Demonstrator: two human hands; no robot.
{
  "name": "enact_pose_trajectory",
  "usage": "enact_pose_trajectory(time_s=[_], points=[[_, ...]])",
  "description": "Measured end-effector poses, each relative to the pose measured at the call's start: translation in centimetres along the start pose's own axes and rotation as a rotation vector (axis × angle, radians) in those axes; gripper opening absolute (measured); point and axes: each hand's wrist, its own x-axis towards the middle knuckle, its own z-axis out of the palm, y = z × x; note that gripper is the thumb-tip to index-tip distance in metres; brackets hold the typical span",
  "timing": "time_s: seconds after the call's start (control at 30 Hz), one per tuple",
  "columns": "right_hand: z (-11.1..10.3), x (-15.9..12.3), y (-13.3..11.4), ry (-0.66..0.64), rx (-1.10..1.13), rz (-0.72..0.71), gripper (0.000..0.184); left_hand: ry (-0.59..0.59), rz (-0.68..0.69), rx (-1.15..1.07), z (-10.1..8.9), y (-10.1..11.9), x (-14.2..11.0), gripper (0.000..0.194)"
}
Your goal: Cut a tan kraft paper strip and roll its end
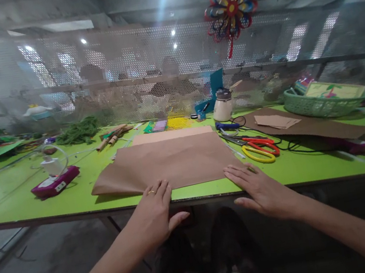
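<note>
Paper (176, 161), brown, is lying on the bench (315, 167) just beyond left hand (156, 209) and right hand (256, 185), long axis running left-right; both hands are resting flat-fingered on its near edge, gripping nothing.

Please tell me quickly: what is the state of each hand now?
Left hand: open, resting on the near edge of the brown paper.
Right hand: open, resting at the paper's near right corner.
</note>
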Motion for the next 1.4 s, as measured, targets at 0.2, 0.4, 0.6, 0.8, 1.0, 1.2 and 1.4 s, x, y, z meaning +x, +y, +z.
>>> enact_pose_trajectory(time_s=[0.2,0.4,0.6,0.8,1.0,1.2,1.4], points=[[0.8,-1.7,0.8,0.037,-0.071,0.110,0.061,0.033,0.013,0.011,0.3,-0.2,0.0,0.072],[2.0,-2.2,0.8,0.137,-0.116,0.166,0.056,0.033,0.027,0.001,-0.2,-0.7,-0.5,0.067],[4.3,-3.1,1.9,0.276,-0.175,0.114,0.060,-0.031,-0.034,-0.005,-1.5,-1.9,-2.7,0.070],[6.0,-3.6,3.0,0.361,-0.236,0.060,0.066,-0.033,-0.145,0.031,-1.9,-3.6,-5.5,0.072],[5.3,-3.5,2.5,0.334,-0.233,0.081,0.069,0.017,-0.205,0.124,-1.6,-6.0,-7.4,0.068],[4.9,-3.4,2.1,0.319,-0.238,0.104,0.068,0.038,-0.264,0.185,-1.5,-8.0,-9.2,0.062],[5.2,-3.6,1.9,0.350,-0.277,0.129,0.068,0.086,-0.309,0.281,-1.0,-7.6,-9.2,0.060]])
